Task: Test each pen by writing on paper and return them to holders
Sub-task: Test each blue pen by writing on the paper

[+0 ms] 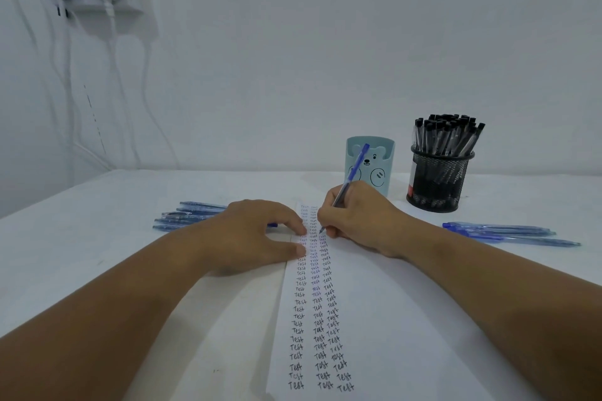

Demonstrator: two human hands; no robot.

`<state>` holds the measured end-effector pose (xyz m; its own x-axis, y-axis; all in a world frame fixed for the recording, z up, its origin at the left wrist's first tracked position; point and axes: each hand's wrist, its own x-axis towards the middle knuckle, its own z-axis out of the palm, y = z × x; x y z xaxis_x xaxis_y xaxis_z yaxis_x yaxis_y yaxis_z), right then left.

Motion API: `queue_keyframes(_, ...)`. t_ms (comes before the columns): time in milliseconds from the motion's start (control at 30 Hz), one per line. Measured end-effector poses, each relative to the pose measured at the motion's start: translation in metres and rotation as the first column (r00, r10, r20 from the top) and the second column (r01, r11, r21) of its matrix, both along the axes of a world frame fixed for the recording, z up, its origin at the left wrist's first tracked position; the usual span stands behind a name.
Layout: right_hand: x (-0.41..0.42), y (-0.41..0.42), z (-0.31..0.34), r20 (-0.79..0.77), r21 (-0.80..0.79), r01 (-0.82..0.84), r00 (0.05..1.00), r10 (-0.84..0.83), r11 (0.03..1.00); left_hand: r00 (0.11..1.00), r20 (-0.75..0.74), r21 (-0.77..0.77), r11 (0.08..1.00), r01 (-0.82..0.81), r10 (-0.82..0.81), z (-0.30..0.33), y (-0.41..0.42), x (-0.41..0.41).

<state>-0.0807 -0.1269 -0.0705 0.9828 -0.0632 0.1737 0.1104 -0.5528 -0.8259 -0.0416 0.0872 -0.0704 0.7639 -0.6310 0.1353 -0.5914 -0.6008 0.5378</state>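
- The step in hand is judged to be the writing test: a blue pen is gripped in the right hand, fingers curled round its lower barrel, and its tip is set on the paper at the top of the third column of "Test" words.
- The left hand is laid flat on the paper's left edge, fingers relaxed and spread, nothing held; the sheet is pinned by forefinger and thumb just beside the pen tip.
- The paper is laid along the middle of the table, running from the near edge toward the far edge; three columns are written, the third stopping just short of the sheet's top.
- Two holders are stood near the table's far edge, right of the paper: a pale bear holder, which appears to hold no pens, and a black mesh holder packed with black-capped pens.
- Loose blue pens are grouped left of the paper, partly hidden by the left hand, and right of it, beyond the right forearm.
- The next move is judged to call for lifting the pen and carrying it to the bear holder just behind the right hand.
- Open room is left on the table's left half and near right corner; the path to the holders is short and unobstructed.
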Motion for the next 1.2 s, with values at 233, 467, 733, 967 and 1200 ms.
queue_keyframes(233,-0.0013,0.0018,0.0009,0.046,-0.089,0.015,0.999,-0.011,0.996,1.000,-0.012,-0.010,1.000,0.008,-0.008,-0.0003,-0.0001,0.0010)
queue_keyframes(467,-0.0016,0.0011,-0.0003,0.046,-0.104,0.010,0.999,-0.005,0.995,1.000,-0.012,-0.017,1.000,0.005,-0.005,-0.0007,-0.0002,0.0006)
queue_keyframes(733,-0.0006,0.0021,0.0003,0.074,-0.152,0.017,0.997,-0.005,0.988,1.000,-0.017,-0.007,1.000,0.004,-0.004,-0.0005,0.0007,-0.0001)
queue_keyframes(967,-0.0013,0.0007,0.0001,0.071,-0.137,0.022,0.997,-0.012,0.990,1.000,-0.018,0.009,1.000,-0.002,0.003,0.0025,-0.0011,-0.0031)
queue_keyframes(1200,-0.0028,0.0018,0.0014,0.077,-0.168,0.012,0.997,0.001,0.986,1.000,-0.027,0.008,1.000,-0.009,0.009,0.0027,-0.0008,-0.0039)
